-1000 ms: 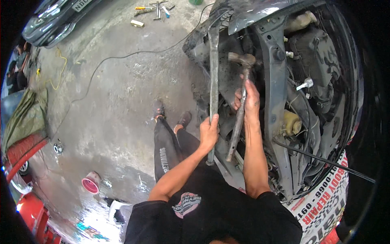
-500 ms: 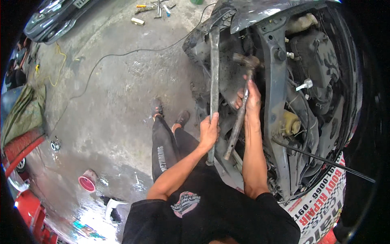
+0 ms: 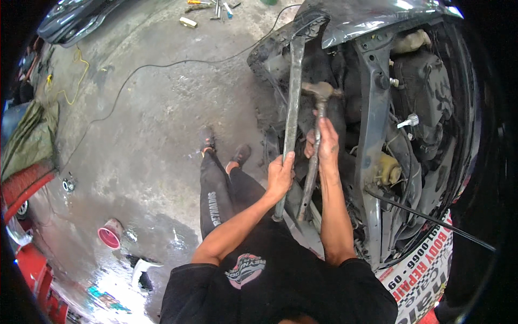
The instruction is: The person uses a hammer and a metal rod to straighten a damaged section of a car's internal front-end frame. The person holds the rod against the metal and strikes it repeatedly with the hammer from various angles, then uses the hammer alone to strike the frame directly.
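My left hand (image 3: 281,175) is closed around the lower part of a long grey metal bar (image 3: 293,102). The bar's far end meets the dark torn edge of the car's front corner (image 3: 307,27); whether it is wedged in there I cannot tell. In my right hand (image 3: 326,146) is a hammer (image 3: 308,186), gripped midway along its metal handle. Its brownish head (image 3: 322,90) points away from me, just right of the bar and apart from it. Both tools are over the opened front of the car, left of a grey metal crossmember (image 3: 372,108).
Right of the crossmember lies the engine bay with a yellowish reservoir (image 3: 387,168) and a thin black rod (image 3: 431,217) slanting across. A black cable (image 3: 162,66) crosses the concrete floor. A pink bucket (image 3: 110,233) stands left. Several hand tools (image 3: 218,9) lie at the far side.
The hammer head has moved left, closer to the bar, and its handle stands more upright. My left hand keeps its grip on the bar. The whole view has shifted slightly.
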Motion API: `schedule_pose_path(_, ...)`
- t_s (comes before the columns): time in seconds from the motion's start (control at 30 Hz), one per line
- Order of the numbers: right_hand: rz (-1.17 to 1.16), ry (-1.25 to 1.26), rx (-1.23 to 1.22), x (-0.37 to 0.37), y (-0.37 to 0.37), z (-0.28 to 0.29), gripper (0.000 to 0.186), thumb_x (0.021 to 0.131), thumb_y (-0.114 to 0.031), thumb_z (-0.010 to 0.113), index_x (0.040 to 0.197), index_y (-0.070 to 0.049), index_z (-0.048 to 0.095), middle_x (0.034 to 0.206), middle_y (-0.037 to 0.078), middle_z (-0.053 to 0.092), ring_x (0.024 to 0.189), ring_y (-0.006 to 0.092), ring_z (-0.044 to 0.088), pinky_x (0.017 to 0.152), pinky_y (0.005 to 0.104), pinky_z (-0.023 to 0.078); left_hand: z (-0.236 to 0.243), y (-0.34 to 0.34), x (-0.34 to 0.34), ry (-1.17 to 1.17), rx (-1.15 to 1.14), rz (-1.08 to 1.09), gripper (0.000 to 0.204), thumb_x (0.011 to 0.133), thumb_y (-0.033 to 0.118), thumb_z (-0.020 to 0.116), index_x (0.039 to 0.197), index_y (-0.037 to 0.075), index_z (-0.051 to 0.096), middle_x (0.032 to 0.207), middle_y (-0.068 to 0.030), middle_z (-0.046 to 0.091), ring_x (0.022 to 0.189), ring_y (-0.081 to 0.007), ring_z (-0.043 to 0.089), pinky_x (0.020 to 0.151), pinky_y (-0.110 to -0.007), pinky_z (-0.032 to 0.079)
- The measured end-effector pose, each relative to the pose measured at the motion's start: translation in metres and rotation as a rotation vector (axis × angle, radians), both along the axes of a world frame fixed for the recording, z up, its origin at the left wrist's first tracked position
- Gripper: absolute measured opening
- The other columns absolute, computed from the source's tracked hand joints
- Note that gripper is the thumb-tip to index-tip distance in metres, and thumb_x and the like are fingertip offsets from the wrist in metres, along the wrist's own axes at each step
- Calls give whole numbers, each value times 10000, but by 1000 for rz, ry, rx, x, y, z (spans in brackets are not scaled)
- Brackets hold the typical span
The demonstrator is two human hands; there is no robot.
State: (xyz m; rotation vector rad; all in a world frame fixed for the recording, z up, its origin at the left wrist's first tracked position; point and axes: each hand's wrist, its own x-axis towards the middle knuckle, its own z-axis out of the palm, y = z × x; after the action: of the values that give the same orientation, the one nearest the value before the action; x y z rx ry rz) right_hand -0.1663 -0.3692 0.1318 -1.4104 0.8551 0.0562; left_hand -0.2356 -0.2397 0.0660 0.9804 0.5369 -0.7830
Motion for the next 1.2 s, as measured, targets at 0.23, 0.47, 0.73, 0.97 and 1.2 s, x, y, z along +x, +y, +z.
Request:
schedule_pose_path(0.23, -141, -99, 132, 21, -6, 13, 449, 1097, -422, 462, 1406, -103, 526, 600, -11, 415, 384, 106, 377, 370, 282, 365, 7, 0, 0, -45, 22, -4, 453, 1057, 471, 575, 826, 86, 516, 581, 47, 440, 434, -69, 423, 368, -273, 309)
schedule_pose_path(0.47, 68, -84, 23, 15, -8, 32, 464, 1092, -432, 478, 1400, -90, 539, 599, 5, 455, 386, 113, 418, 369, 293, 380, 1, -1, -4, 20, -39, -13, 440, 1076, 445, 537, 828, 84, 497, 606, 35, 445, 433, -79, 391, 380, -291, 316)
schedule_pose_path(0.73, -277, -139, 104, 1, -26, 11, 483, 1064, -478, 518, 1401, -133, 504, 637, -13, 416, 438, 109, 384, 427, 289, 380, 1, -15, -1, -29, -36, 27, 465, 1061, 482, 561, 804, 104, 475, 574, 50, 404, 406, -71, 386, 350, -279, 300)
schedule_pose_path(0.97, 50, 9, 173, 15, -23, 25, 484, 1051, -467, 542, 1387, -119, 550, 615, -11, 432, 415, 101, 400, 389, 294, 365, 11, -24, 0, -77, 75, 49, 475, 1070, 456, 549, 783, 84, 478, 578, 20, 436, 407, -97, 420, 350, -292, 326)
schedule_pose_path(1.2, -344, -51, 97, -3, -22, 18, 504, 1047, -485, 543, 1401, -127, 523, 646, -1, 449, 448, 122, 422, 400, 297, 364, 13, -31, 12, -46, 14, 36, 477, 1071, 453, 545, 785, 74, 496, 578, 12, 446, 406, -97, 413, 349, -298, 315)
